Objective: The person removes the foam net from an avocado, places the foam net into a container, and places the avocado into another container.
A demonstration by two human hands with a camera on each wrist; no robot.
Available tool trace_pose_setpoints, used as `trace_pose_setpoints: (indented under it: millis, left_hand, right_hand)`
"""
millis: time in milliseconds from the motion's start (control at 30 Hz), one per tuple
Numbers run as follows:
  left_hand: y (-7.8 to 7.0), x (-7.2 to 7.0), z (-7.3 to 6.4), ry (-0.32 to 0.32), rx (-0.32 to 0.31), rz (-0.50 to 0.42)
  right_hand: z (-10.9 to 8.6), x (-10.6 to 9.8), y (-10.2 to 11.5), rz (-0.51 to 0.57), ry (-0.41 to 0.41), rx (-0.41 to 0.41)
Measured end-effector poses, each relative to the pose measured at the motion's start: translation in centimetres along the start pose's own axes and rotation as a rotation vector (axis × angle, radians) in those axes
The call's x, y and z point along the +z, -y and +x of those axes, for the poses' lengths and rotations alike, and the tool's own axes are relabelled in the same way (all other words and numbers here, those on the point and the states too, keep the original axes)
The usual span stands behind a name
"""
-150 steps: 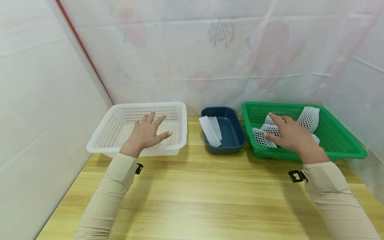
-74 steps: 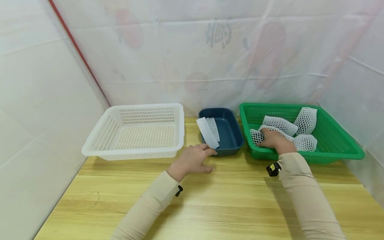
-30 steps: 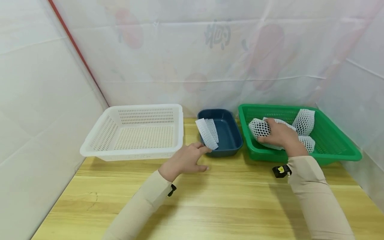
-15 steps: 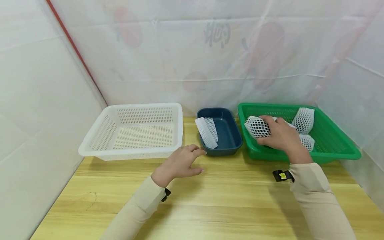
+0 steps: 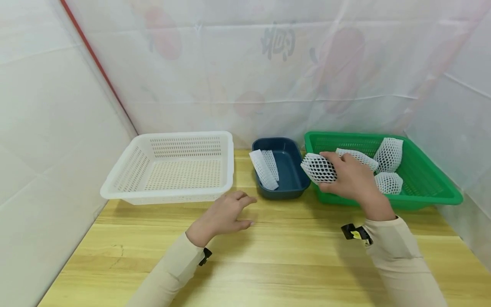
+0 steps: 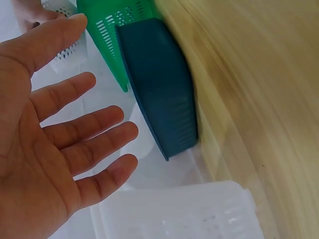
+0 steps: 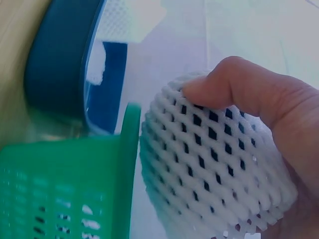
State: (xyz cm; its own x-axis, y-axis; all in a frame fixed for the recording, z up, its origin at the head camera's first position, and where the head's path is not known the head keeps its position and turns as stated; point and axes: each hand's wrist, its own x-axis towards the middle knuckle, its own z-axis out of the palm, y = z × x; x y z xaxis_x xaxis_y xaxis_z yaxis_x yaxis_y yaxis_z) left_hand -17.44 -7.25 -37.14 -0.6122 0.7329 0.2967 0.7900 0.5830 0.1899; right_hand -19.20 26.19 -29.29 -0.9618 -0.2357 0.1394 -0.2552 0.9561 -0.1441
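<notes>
Bright light glares faintly off my desk point(image 5: 276, 260); my sleeves point(image 5: 399, 256) cast soft shadows; my right-wrist view looks hazy.

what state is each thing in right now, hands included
right hand, curled round a foam net
foam net, bulging, contents unclear
left hand, fingers relaxed, holding nothing
white basket, upright, uncovered
blue bin, upright, uncovered
white netting, flattened, leaning over the bin's left rim
green basket, upright, uncovered
other three nets, bulging, inside the green basket
</notes>
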Motion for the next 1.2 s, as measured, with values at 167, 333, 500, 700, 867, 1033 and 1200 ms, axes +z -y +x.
trace_pose_setpoints:
  millis: [167,333,500,700,867,1033,1200]
  left_hand:
    - [0.4,-0.1,-0.6,-0.004,-0.03,-0.01]
    - [0.8,-0.5,-1.2,-0.001,-0.046,-0.024]
    - [1.1,-0.6,-1.7,0.0,-0.055,-0.045]
    - [1.2,-0.7,-2.3,0.023,-0.082,-0.079]
    - [1.3,-0.7,-2.7,0.027,-0.093,-0.096]
    - [1.6,-0.8,-3.3,0.032,-0.117,-0.106]
    - [2.0,-1.0,-4.0,0.045,-0.157,-0.114]
  right_hand:
    - [-0.3,0.2,1.1,-0.002,-0.011,-0.031]
    - [-0.5,0.3,1.8,0.014,-0.021,-0.061]
    - [-0.6,0.6,2.6,0.01,-0.04,-0.072]
    - [-0.8,1.1,3.6,0.024,-0.023,-0.089]
    - [-0.9,1.5,4.1,0.026,0.0,-0.111]
    - [-0.9,2.2,4.3,0.057,0.034,-0.113]
    - [-0.8,2.9,4.3,0.088,0.03,-0.129]
